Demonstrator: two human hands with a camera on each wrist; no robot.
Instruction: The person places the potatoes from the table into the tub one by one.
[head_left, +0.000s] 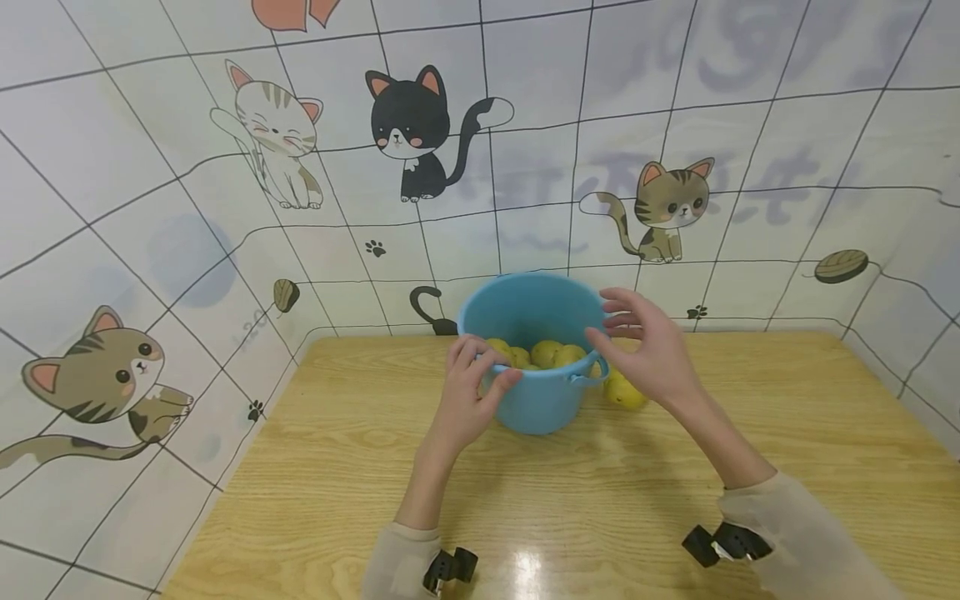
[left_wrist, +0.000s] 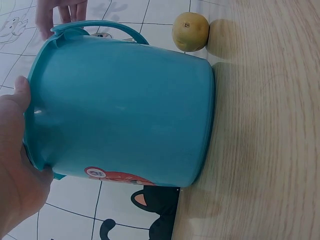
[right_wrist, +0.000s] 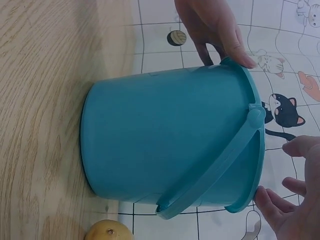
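Note:
A light blue bucket (head_left: 538,404) stands upright on the wooden table, with several yellow round fruits (head_left: 547,353) inside. My left hand (head_left: 467,400) grips the rim at its near left, with the thumb along the rim. At the right side of the rim is my right hand (head_left: 652,350), fingers spread; in the right wrist view a fingertip touches the rim or comes very close. The bucket's handle (right_wrist: 215,165) hangs down against its side. One more yellow fruit (head_left: 626,390) lies on the table right of the bucket, partly behind my right hand in the head view.
The wooden table (head_left: 337,483) reaches back to a wall (head_left: 532,225) covered with a cat-print grid sheet, close behind the bucket. Another printed wall (head_left: 150,267) borders the table's left side. A small black device (head_left: 727,543) sits on each sleeve.

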